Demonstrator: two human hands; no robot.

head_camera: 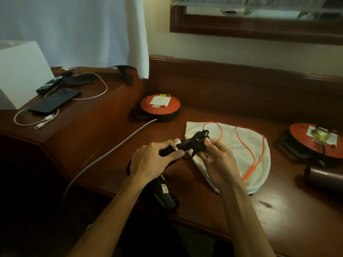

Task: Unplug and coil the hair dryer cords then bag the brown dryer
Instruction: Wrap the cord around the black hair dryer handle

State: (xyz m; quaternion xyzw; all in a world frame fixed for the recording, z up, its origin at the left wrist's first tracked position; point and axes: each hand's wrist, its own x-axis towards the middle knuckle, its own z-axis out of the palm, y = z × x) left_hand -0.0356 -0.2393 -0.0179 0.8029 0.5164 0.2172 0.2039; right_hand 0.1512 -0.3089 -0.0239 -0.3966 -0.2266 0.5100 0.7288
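A: Head view. Left hand [152, 160] has its fingers [168, 154] wrapped round the black cord bundle, above the black dryer [164, 195] on the surface [241, 210].

B: And the right hand [217, 160]?

A: It pinches the plug [199, 139] at its fingertips, over the white bag [246, 154].

B: The brown dryer [323, 178]?

A: Far right, well apart, beside a red reel [315, 140].

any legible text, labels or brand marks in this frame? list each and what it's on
Nothing reads cleanly.
Black hair dryer: white lettering along the body and a small sticker, both blurred.
Near socket reel: black-and-white label and yellow sticker on the white plate, too small to read.
Tag at the left hand: red round sign, no legible words.
Far socket reel: label unreadable.
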